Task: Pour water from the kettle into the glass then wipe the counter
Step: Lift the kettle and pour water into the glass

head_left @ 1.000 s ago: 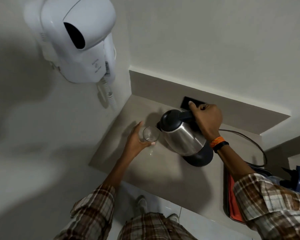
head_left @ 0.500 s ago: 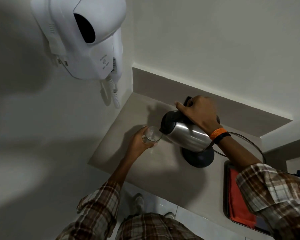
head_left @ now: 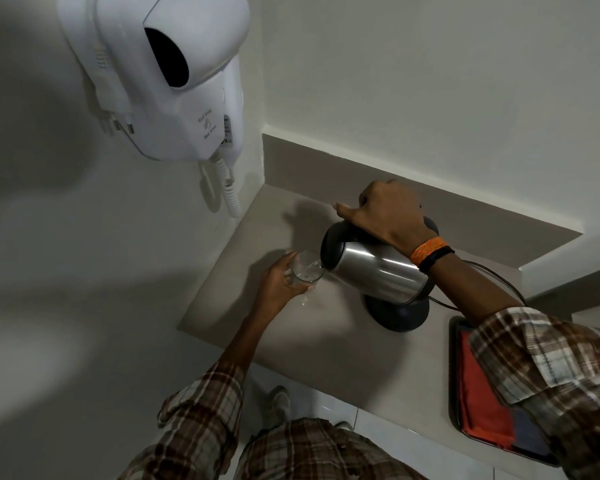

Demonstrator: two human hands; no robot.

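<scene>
A steel kettle (head_left: 378,275) with a black lid is lifted off its round black base (head_left: 397,315) and tipped far to the left. My right hand (head_left: 383,214) grips its handle from above. The spout sits right at the rim of a clear glass (head_left: 305,271), and water runs into it. My left hand (head_left: 278,285) holds the glass from the left, just above the beige counter (head_left: 326,341). A small wet glint shows on the counter below the glass.
A white wall-mounted hair dryer (head_left: 167,74) with a coiled cord hangs on the left wall above the counter corner. A dark tray (head_left: 459,424) with an orange cloth (head_left: 485,407) lies at the right. The base's cable (head_left: 496,275) loops behind my right forearm.
My right hand has lifted the kettle off its base and tipped it further left, until the spout reached the glass. The left hand keeps the glass in much the same place.
</scene>
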